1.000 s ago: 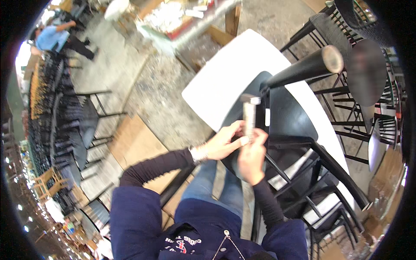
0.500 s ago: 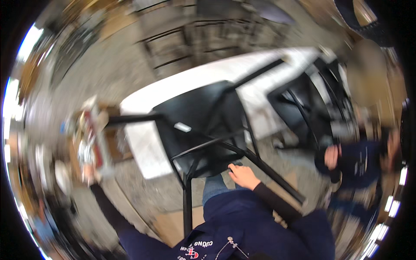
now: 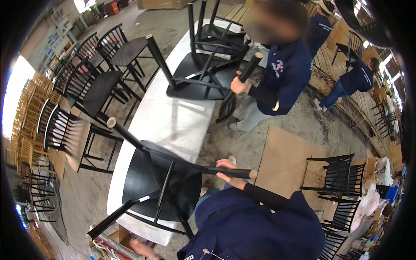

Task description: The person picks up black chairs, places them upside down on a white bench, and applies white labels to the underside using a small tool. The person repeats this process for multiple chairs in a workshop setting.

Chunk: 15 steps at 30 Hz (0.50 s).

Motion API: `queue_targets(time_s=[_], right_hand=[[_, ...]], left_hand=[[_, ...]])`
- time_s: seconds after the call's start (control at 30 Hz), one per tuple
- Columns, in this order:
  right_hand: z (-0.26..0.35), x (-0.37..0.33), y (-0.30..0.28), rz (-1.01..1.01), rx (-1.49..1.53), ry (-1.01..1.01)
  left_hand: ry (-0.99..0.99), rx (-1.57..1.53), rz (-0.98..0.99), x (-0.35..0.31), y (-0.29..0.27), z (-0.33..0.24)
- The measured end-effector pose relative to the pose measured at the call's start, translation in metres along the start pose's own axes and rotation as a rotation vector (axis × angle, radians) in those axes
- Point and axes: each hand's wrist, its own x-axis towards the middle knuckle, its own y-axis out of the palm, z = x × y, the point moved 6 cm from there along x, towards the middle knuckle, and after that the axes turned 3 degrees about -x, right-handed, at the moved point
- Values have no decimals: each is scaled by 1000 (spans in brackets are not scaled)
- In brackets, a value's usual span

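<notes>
A black chair (image 3: 138, 184) lies upside down on the white-covered table (image 3: 143, 121), its legs pointing up and outward. My right hand (image 3: 234, 173) is closed round the chair leg (image 3: 208, 170) nearest my body, below its pale tip. Low on the left, my left hand (image 3: 142, 248) is beside a cardboard box (image 3: 125, 236) at the table's near end. Its fingers are blurred and partly cut off by the lower edge, so I cannot make out whether they hold anything. A small white label (image 3: 144, 199) is stuck on one of the chair's crossbars.
Across the table, a co-worker (image 3: 281, 73) grips a leg of another upturned black chair (image 3: 199, 78). Dark finished chairs (image 3: 93, 91) stand on the left. Cardboard (image 3: 281, 160) covers the floor on the right, with more chairs (image 3: 336, 173) beyond. Another person (image 3: 353, 80) is farther back.
My view has swung round to the right. My right hand has shifted from the seat's edge onto a chair leg. My left hand is still by the box.
</notes>
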Motion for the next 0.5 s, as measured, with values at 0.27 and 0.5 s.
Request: queue_targets(time_s=[0.27, 0.5], right_hand=[[30, 48, -4, 193, 164, -300], [30, 104, -55, 134, 287, -187]], left_hand=[[-1195, -676, 43, -135, 150, 70], [-1342, -689, -48, -226, 196, 17]])
